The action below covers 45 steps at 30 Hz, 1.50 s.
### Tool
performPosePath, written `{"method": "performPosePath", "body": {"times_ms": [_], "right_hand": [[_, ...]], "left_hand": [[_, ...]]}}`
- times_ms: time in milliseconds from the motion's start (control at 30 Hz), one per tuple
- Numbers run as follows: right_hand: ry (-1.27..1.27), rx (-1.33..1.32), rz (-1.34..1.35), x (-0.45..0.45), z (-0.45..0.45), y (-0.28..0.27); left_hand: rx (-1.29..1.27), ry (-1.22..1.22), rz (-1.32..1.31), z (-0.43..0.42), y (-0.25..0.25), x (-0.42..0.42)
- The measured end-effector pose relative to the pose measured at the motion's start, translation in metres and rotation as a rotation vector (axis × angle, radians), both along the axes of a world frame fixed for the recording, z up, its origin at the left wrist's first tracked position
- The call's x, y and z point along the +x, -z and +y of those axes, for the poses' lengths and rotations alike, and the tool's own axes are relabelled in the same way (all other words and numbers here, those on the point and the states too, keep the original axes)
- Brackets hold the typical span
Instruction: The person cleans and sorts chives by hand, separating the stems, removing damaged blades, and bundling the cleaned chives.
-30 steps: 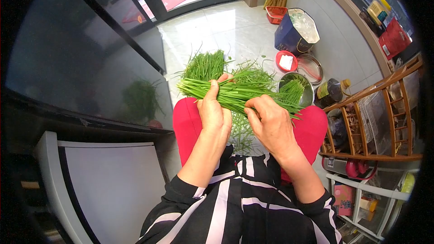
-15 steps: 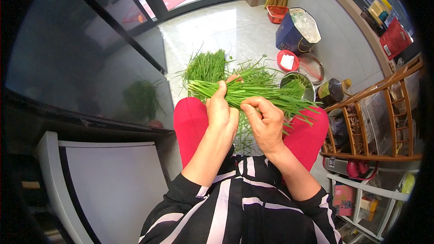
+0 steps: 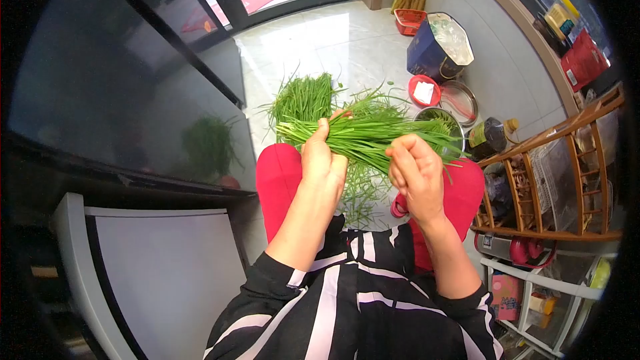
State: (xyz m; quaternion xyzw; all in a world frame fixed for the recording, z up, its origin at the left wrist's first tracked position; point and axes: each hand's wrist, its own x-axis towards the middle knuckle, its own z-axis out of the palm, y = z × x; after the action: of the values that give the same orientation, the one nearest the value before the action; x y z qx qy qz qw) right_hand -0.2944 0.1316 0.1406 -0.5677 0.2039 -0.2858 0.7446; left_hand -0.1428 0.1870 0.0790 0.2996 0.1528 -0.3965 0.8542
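Note:
A bunch of garlic chives (image 3: 363, 135) lies across my left hand (image 3: 320, 153), whose fingers are closed around it near the pale stem ends. The long green leaves stretch to the right over my right knee. My right hand (image 3: 418, 170) is closed in a pinch at the lower edge of the leaves; what sits between its fingertips is too small to make out. Beyond the bunch, a pile of chives (image 3: 303, 100) rests on the floor. Loose leaves (image 3: 360, 193) are scattered on the floor between my knees.
To the right stand a metal pot (image 3: 455, 127) with greens in it, a red bowl (image 3: 424, 91), a dark bottle (image 3: 490, 137) and a blue bag (image 3: 433, 53). A wooden rack (image 3: 520, 187) is on the right. A dark glossy cabinet (image 3: 133, 93) and a white-topped unit (image 3: 167, 260) flank my left.
My right hand has moved right along the leaves, away from my left hand, still pinched. My left hand keeps its hold on the chives, almost unmoved.

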Motion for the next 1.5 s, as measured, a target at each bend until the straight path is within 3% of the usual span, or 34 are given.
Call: {"method": "performPosePath", "body": {"times_ms": [167,233,267,367,633,1067,1133,1300,1367,1500], "right_hand": [[-0.25,-0.004,0.189,-0.025,0.002,-0.005],[-0.211,-0.805,0.117,-0.024,0.002,0.01],[-0.162,-0.844,0.293,-0.027,0.008,-0.003],[0.036,-0.904,0.365,-0.018,0.014,-0.019],[0.2,-1.22,0.39,0.009,0.008,-0.012],[0.191,-1.161,0.471,0.018,0.01,-0.002],[0.267,-1.023,0.301,0.023,0.014,0.001],[0.279,-0.796,0.2,0.016,0.018,0.001],[0.056,-0.749,0.223,0.002,0.016,-0.004],[-0.109,-0.909,0.331,-0.017,0.018,0.013]], "left_hand": [[-0.025,-0.068,-0.074,0.006,0.004,0.014],[-0.019,-0.073,-0.132,0.006,-0.002,0.011],[-0.02,-0.068,-0.131,0.006,-0.002,0.01],[-0.022,-0.07,-0.187,0.004,-0.004,0.007],[-0.003,-0.077,-0.26,0.005,-0.023,-0.012],[0.031,-0.123,-0.264,-0.001,-0.023,-0.022],[0.06,-0.133,-0.265,-0.001,-0.022,-0.023],[0.0,-0.034,-0.163,0.001,0.004,0.003],[-0.043,-0.06,-0.094,0.005,0.0,0.014],[-0.056,-0.161,-0.002,0.012,-0.003,0.03]]}}
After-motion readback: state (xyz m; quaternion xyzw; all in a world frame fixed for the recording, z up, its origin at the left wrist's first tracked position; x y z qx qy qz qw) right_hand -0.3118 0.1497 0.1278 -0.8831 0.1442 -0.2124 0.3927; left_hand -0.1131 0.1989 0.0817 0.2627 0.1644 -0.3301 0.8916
